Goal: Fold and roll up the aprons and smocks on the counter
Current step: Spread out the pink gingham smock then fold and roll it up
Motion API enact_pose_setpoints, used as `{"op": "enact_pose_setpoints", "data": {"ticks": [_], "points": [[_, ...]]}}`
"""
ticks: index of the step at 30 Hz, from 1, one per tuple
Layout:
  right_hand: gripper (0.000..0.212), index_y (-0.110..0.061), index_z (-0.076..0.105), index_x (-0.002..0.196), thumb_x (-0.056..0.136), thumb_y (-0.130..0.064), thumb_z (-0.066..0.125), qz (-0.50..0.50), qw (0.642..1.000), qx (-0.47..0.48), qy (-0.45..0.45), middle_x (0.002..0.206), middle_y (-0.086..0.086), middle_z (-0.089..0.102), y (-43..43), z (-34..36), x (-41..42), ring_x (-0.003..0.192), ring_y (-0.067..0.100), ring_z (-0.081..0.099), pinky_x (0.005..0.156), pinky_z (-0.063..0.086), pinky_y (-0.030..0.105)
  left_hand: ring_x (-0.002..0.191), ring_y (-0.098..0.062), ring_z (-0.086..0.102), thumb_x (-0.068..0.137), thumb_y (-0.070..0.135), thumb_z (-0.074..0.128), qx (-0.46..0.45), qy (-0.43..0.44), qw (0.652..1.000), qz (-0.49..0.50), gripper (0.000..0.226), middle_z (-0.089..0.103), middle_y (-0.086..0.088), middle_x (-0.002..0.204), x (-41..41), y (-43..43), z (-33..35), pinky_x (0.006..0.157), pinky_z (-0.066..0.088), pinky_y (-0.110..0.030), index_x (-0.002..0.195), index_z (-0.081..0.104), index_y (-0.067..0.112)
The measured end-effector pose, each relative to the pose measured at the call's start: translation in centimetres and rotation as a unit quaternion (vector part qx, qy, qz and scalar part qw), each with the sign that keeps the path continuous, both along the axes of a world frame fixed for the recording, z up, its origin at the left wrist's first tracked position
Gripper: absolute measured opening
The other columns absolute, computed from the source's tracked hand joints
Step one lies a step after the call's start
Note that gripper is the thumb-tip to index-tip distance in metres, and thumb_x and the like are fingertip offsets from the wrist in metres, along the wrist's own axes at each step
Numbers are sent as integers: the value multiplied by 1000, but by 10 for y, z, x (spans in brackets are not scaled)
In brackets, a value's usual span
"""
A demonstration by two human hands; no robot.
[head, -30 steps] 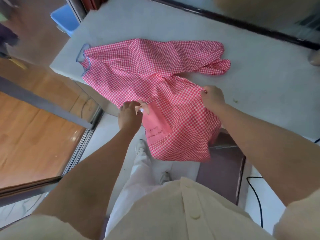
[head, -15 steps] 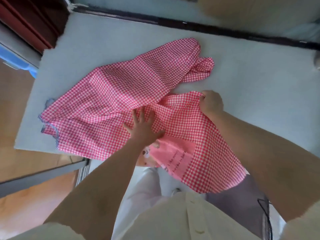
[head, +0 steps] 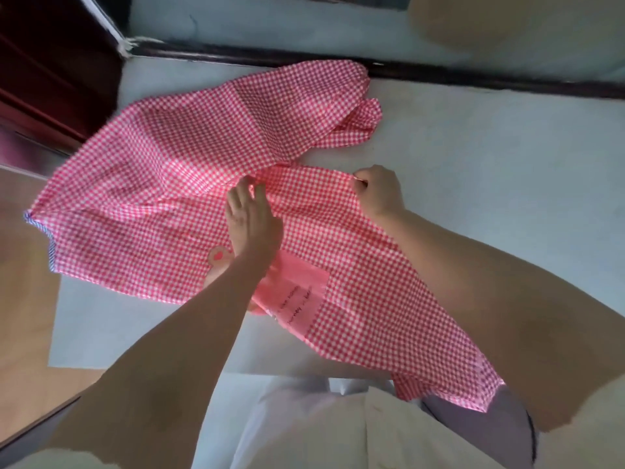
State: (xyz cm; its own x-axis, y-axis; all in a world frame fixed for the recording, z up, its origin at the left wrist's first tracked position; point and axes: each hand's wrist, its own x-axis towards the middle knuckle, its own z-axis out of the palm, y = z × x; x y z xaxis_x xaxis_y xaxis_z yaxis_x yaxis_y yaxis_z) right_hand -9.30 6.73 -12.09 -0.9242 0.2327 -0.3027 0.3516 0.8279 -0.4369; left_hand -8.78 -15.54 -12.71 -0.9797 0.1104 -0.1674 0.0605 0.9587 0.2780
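A pink-and-white checked smock (head: 162,170) lies spread on the pale counter (head: 490,170), its long sleeve stretched toward the back wall. A plain pink pocket (head: 297,306) with dark lettering sits near the counter's front edge, and the hem hangs over that edge. My left hand (head: 252,220) rests on the middle of the smock with its fingertips pinching a fold of cloth. My right hand (head: 378,191) grips the smock's upper edge in a fist, to the right of the left hand.
A dark strip (head: 473,79) runs along the back of the counter under the wall. Dark red furniture (head: 50,62) stands at the upper left. Wooden floor (head: 23,299) shows left of the counter. My pale shirt and trousers (head: 304,428) fill the bottom.
The smock has slid farther onto the counter, away from me. My left hand moved forward from the pocket area to the smock's middle; my right hand kept its grip on the upper edge.
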Motion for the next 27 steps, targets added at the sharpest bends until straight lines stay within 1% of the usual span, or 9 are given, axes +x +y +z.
{"op": "enact_pose_setpoints", "data": {"ticks": [3, 4, 6, 8, 10, 12, 17, 22, 27], "points": [[35, -15, 51, 60, 95, -19, 57, 27, 999, -37, -12, 72, 10, 52, -1, 2, 2, 76, 29, 55, 65, 28, 31, 83, -18, 61, 78, -2, 50, 169, 45, 976, -127, 62, 44, -6, 141, -9, 45, 20, 58, 54, -31, 139, 42, 11], [25, -10, 65, 72, 95, -19, 58, 38, 998, -52, -12, 77, 11, 60, 0, 2, 4, 81, 30, 59, 67, 32, 32, 78, -20, 63, 80, -3, 49, 201, 23, 967, -154, 66, 43, -7, 144, -12, 60, 21, 55, 54, -32, 143, 38, 12], [17, -6, 73, 96, 93, -18, 61, 40, 995, -93, -7, 93, 13, 71, 4, 4, 6, 91, 29, 64, 75, 39, 32, 94, -30, 66, 87, -1, 50, 226, -48, 957, -174, 68, 49, -15, 142, -18, 85, 18, 75, 57, -43, 150, 29, 11], [17, -6, 71, 103, 91, -16, 64, 23, 990, -138, -3, 101, 12, 71, 12, 9, 10, 95, 26, 65, 82, 43, 31, 108, -36, 61, 94, 6, 52, 198, -89, 959, -183, 51, 59, -21, 128, -24, 99, 9, 92, 48, -42, 144, 40, 4], [21, -8, 65, 108, 90, -19, 65, 1, 981, -189, -37, 105, 9, 69, 24, 14, 13, 97, 22, 63, 85, 46, 30, 102, -38, 60, 96, 8, 52, 161, -79, 967, -178, 26, 63, -22, 110, -27, 104, 4, 84, 41, -33, 118, 62, -1], [25, -13, 62, 110, 91, -29, 63, 7, 964, -223, -144, 108, 5, 66, 40, 18, 18, 96, 19, 62, 84, 47, 30, 94, -39, 59, 93, 4, 54, 148, -61, 975, -155, 17, 62, -24, 98, -28, 103, 2, 79, 38, -37, 100, 67, -5], [36, -19, 62, 120, 88, -35, 56, 129, 892, -127, -414, 120, 1, 63, 92, 27, 50, 107, 21, 61, 99, 47, 36, 96, -39, 57, 90, 2, 53, 90, -69, 989, -96, 16, 59, -23, 100, -35, 107, 3, 81, 39, -42, 97, 65, -4], [22, -17, 64, 80, 78, -39, 62, 171, 862, -33, -476, 74, 2, 65, 127, 23, 99, 66, 19, 62, 66, 50, 28, 98, -38, 57, 93, 4, 50, 38, -83, 990, -109, 17, 57, -21, 105, -34, 119, 1, 85, 41, -43, 101, 64, -3], [34, -10, 57, 79, 87, -41, 69, 165, 714, 46, -679, 62, 1, 54, 180, 59, 99, 53, 14, 51, 58, 44, 25, 96, -42, 58, 91, 4, 53, 20, -98, 986, -137, 18, 58, -26, 101, -30, 129, -3, 86, 43, -46, 99, 66, -5]]}}
